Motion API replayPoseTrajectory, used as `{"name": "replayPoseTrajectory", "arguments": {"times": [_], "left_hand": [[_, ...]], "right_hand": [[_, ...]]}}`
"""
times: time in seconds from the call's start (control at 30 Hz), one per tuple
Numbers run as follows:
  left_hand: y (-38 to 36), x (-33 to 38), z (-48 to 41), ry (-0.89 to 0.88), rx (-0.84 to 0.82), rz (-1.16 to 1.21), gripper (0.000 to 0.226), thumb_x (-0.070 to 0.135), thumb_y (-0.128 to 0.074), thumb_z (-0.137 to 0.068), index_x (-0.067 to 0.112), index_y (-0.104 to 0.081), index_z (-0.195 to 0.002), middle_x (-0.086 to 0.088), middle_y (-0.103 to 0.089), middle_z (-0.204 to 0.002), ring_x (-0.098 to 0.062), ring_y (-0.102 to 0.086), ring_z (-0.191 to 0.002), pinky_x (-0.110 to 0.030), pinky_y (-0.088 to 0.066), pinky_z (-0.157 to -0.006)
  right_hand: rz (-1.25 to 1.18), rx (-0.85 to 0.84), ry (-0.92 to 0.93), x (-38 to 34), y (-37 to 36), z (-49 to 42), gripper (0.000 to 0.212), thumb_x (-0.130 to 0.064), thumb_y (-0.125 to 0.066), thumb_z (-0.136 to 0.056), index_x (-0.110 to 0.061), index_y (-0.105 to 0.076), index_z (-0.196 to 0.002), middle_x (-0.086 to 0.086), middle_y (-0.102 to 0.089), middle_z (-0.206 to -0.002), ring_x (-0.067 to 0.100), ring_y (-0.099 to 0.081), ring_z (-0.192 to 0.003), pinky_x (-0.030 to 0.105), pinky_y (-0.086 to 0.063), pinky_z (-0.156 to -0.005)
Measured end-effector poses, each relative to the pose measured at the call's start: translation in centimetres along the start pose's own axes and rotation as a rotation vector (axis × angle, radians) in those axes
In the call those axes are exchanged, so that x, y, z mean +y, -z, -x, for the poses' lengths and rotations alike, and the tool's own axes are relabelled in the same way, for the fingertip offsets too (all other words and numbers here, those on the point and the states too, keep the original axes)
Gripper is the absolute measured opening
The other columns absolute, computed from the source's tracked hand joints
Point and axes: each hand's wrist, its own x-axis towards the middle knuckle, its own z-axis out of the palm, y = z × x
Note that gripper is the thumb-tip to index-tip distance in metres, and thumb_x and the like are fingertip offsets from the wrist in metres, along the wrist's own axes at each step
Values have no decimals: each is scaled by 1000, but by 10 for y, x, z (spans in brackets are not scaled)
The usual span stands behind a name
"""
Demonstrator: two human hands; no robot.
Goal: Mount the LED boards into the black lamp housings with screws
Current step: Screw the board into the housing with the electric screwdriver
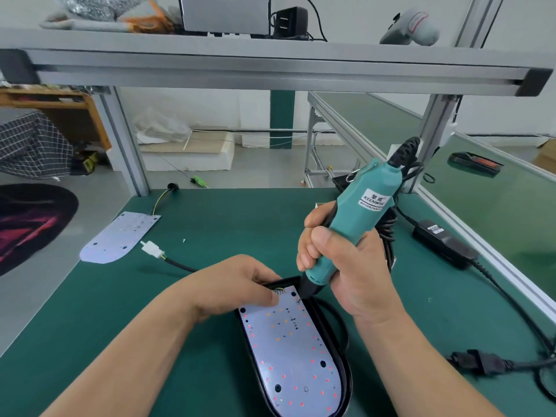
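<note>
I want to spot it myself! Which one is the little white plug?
Look at the green table, on its left half. Just right of the loose white board lying there flat sits the plug. It is the only small white block, on the end of a black cable.

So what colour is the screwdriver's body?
The screwdriver is teal with a black nose; head view shows it best.

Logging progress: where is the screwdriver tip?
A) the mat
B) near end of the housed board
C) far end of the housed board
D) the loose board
C: the right hand holds the screwdriver with its tip on the far end of the board in the housing.
</note>
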Motion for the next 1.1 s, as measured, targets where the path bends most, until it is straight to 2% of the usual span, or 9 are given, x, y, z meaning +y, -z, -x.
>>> {"name": "replayPoseTrajectory", "arguments": {"times": [0.07, 0.23, 0.4, 0.5, 0.6, 0.73, 0.83, 0.93, 1.1], "left_hand": [[-2, -4, -2, -6, 33, 19, 17, 7, -66, -99, 12, -82, -96, 0, -56, -77, -16, -45, -71, -29, -36, -69], [-14, -15, -7, 39, 279, 206, 15, 1, -73, -94, 11, -83, -102, -10, -78, -92, -16, -65, -82, -30, -49, -82], [-28, -16, -17, 59, 451, 366, 13, -2, -77, -90, 8, -80, -97, -12, -82, -97, -18, -74, -81, -28, -58, -77], [-28, -17, -17, 59, 431, 311, 10, 3, -78, -92, 12, -79, -97, -8, -82, -96, -16, -74, -82, -32, -58, -81], [-25, -15, -15, 55, 334, 199, 9, 12, -73, -96, 15, -79, -101, 1, -80, -90, -12, -69, -78, -29, -52, -79], [-19, -11, -11, 25, 199, 158, 27, 23, -62, -87, 6, -77, -102, 4, -57, -78, -14, -46, -72, -23, -37, -68], [-16, -11, -8, 8, 176, 205, 25, 19, -66, -87, 10, -80, -105, -3, -67, -85, -16, -55, -77, -22, -43, -74], [-19, -14, -8, 11, 203, 265, 26, 16, -69, -83, 13, -82, -106, -18, -74, -100, -23, -61, -89, -39, -46, -88], [-31, -15, -14, 52, 394, 342, 21, 18, -75, -72, 23, -83, -91, -12, -82, -100, -20, -72, -84, -39, -55, -87]], "right_hand": [[8, -1, 8, 1, 1, 0, 10, -13, -65, -87, -16, -67, -97, 5, -53, -65, 26, -52, -57, 40, -48, -61], [21, 29, 45, 0, 7, -4, 12, -12, -65, -89, -15, -65, -101, 4, -56, -67, 26, -54, -60, 42, -48, -66], [59, 84, 80, 1, 12, -8, 11, -13, -67, -90, -15, -66, -101, 4, -58, -71, 27, -58, -67, 46, -49, -75], [65, 117, 93, 2, 15, -9, 9, -13, -68, -91, -14, -67, -100, 6, -59, -73, 24, -60, -71, 48, -50, -81], [50, 114, 82, 5, 17, -9, 9, -13, -68, -93, -13, -66, -102, 6, -58, -74, 24, -58, -71, 47, -50, -81], [56, 114, 83, 7, 16, -8, 8, -13, -67, -93, -15, -67, -101, 4, -58, -73, 25, -57, -71, 46, -51, -80], [60, 115, 86, 5, 13, -8, 9, -13, -67, -92, -16, -67, -101, 3, -58, -73, 24, -58, -71, 46, -51, -79], [65, 123, 79, 3, 12, -8, 10, -12, -67, -91, -15, -67, -100, 7, -57, -73, 26, -58, -70, 48, -50, -80], [79, 100, 85, 1, 9, -5, 11, -13, -68, -90, -15, -67, -101, 10, -57, -72, 29, -58, -70, 46, -53, -78]]}}
